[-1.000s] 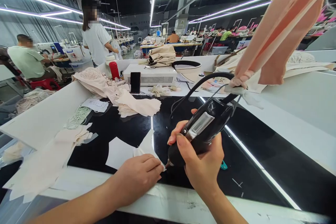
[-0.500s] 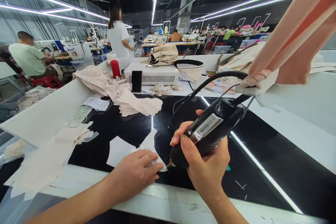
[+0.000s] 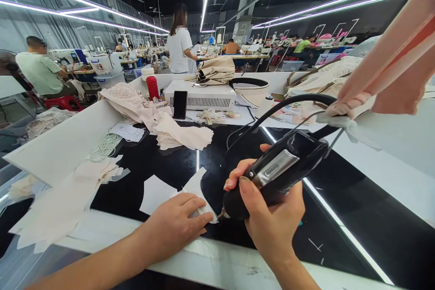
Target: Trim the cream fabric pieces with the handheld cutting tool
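Note:
My right hand is wrapped round a black corded handheld cutting tool with a silver plate on its side. Its pointed metal tip is at the right corner of a curved white piece, apparently touching it. My left hand lies over that piece, fingers resting on it and pressing it to the black tabletop; its lower part is hidden under the palm. Another white piece lies just left, partly behind my left hand. A peach fabric strip is knotted round the tool's cable end, running up out of view.
Stacked beige fabric pieces lie at left, more farther back. Beyond are green cord, a phone, a red bottle and a white vented box. The cable arches behind the tool. Co-workers are in the background.
The view has shifted slightly. The tool tip stays at the white piece's corner, and my left hand keeps its place. A standing person in the background has moved right.

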Tool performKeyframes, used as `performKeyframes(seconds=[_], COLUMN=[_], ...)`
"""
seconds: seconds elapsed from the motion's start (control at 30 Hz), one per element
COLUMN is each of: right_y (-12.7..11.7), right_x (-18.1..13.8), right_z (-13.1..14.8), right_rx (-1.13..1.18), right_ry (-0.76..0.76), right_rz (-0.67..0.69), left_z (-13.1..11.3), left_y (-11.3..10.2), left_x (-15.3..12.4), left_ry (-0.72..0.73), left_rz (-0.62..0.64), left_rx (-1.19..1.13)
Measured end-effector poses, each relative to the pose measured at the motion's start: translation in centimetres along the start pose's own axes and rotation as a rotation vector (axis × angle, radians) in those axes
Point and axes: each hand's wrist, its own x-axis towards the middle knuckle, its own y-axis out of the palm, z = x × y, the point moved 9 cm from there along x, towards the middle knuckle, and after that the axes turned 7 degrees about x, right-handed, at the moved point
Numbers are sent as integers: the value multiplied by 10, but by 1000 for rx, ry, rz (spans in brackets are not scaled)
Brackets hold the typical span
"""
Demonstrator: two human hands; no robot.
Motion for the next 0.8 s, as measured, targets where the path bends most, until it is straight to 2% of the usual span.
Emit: performKeyframes(seconds=[0.2,0.8], right_y=[-2,7], right_x=[7,9], right_z=[-5,-12], right_rx=[7,-3], right_ry=[-6,-17], right_rz=[-43,-15], left_z=[2,4], left_y=[1,4], left_x=[0,-2], left_ry=[-25,-85], left_rz=[9,5], left_rx=[-24,-101])
